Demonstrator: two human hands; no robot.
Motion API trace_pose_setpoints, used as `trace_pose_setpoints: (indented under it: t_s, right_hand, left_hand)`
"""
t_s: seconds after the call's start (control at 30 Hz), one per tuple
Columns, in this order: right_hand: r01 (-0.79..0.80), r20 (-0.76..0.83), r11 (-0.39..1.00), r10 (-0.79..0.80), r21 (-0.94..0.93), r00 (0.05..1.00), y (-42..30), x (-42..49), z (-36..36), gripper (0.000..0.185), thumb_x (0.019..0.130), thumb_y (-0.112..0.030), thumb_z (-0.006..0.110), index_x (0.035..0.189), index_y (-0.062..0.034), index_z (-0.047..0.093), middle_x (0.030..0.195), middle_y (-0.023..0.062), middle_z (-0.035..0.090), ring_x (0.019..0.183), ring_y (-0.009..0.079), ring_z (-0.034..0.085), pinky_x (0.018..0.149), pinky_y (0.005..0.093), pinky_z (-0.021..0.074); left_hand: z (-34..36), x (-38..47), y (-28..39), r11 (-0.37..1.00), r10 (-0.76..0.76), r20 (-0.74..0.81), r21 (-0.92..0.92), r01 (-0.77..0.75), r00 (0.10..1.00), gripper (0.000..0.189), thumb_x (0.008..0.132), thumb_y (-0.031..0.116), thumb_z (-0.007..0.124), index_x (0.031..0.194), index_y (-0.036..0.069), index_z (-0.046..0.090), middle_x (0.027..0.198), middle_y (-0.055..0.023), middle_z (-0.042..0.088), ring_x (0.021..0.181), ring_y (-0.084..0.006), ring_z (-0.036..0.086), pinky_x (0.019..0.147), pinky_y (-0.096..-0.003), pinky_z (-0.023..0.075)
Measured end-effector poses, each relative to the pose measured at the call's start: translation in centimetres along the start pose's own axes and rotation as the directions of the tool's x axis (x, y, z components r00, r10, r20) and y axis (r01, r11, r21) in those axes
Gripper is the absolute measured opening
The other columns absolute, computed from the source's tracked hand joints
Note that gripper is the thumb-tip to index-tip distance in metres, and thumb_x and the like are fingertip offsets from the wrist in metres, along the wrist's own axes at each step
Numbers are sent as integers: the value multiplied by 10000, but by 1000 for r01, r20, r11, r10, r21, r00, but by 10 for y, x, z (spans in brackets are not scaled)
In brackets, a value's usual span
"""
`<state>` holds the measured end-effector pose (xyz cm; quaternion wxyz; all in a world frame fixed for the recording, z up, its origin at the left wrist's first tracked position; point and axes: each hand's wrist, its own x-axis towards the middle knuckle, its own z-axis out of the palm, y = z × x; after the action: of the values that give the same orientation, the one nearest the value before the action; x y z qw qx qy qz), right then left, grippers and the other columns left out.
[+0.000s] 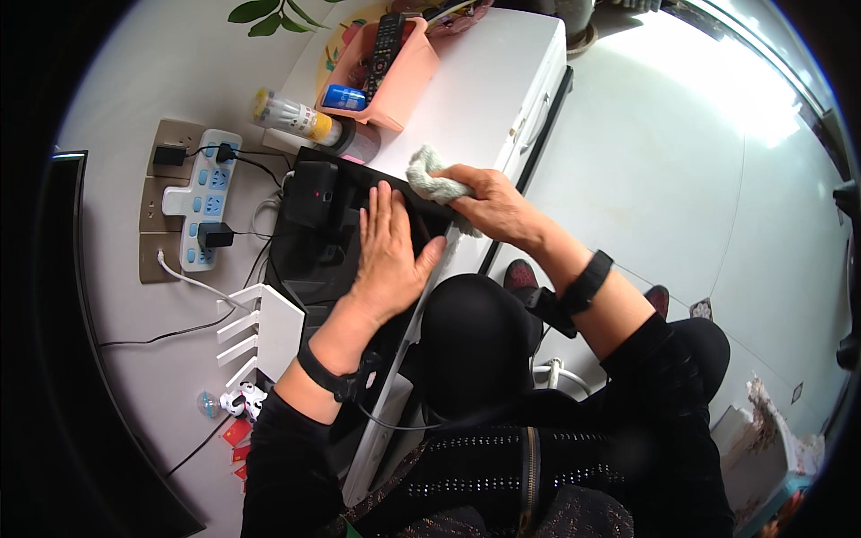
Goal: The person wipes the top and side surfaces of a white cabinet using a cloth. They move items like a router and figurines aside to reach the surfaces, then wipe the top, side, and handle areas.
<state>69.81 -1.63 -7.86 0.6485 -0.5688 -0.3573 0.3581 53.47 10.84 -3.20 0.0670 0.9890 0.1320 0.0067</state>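
Observation:
My right hand (pixel 494 205) is closed around a bunched pale green cloth (pixel 430 176), which touches the edge where a glossy black surface meets the white cabinet (pixel 464 101). Palm down on the glossy black top (pixel 313 259) lies my left hand (pixel 390 252), its fingers extended and nothing held. A black box with a small red light (pixel 311 194) stands just left of those fingertips. Beyond the black top, on the white surface, are a pink plastic basket (pixel 417 77) holding a remote control (pixel 387 50) and a blue item, and a clear tube of pens (pixel 296 118) in a dark holder.
A white power strip (pixel 212 195) with plugs and cables is at the wall on the left. Near my left forearm stand a white router-like device (pixel 281 329), a spotted dog figurine (pixel 243 400) and small red flags. A dark screen (pixel 64 269) curves along the far left.

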Motion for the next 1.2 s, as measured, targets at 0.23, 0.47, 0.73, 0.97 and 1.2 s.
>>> trace_pose_setpoints:
  t_s: [0.23, 0.47, 0.73, 0.97, 1.2]
  right_hand:
    - [64, 209, 996, -49, -69, 977, 16, 25, -25, 380, 840, 16, 607, 1217, 11, 649, 876, 160, 715, 788, 145, 646, 746, 306, 538]
    - [175, 415, 969, -89, -174, 905, 29, 123, 15, 482, 897, -73, 639, 1370, -31, 551, 1038, 136, 718, 899, 164, 620, 861, 307, 514]
    - [-232, 601, 973, 191, -8, 777, 48, 64, -54, 520, 835, 40, 641, 1349, -8, 575, 1184, 85, 680, 1075, 168, 614, 977, 298, 483]
    - [1, 526, 999, 21, -42, 850, 49, 115, -3, 533, 902, -38, 575, 1430, -59, 506, 996, 88, 682, 884, 145, 603, 837, 292, 506]
    - [92, 477, 996, -70, -21, 876, 69, 100, -3, 569, 806, -1, 541, 1372, -56, 549, 1175, 229, 673, 1076, 305, 648, 971, 353, 482]
  left_hand:
    - [14, -7, 8, 994, 5, -41, 111, 0, 999, 913, 984, 531, 443, 1520, -122, 98, 1598, -321, 82, 1505, -439, 62, 1202, -546, 51]
    - [3, -2, 13, 997, -23, -25, 67, 24, 999, 943, 943, 503, 542, 1518, -117, 127, 1586, -329, 121, 1499, -446, 99, 1197, -561, 73]
    - [5, -3, 13, 998, -46, -72, 42, 49, 996, 936, 907, 487, 599, 1513, -103, 197, 1582, -307, 190, 1486, -432, 183, 1194, -548, 130]
    - [3, 1, 15, 997, -43, -82, 59, 48, 996, 941, 885, 472, 627, 1517, -86, 211, 1581, -294, 209, 1482, -422, 203, 1193, -550, 143]
    - [3, 0, 16, 997, -47, -91, 60, 53, 995, 930, 870, 452, 655, 1513, -77, 240, 1573, -290, 235, 1476, -420, 224, 1190, -549, 162]
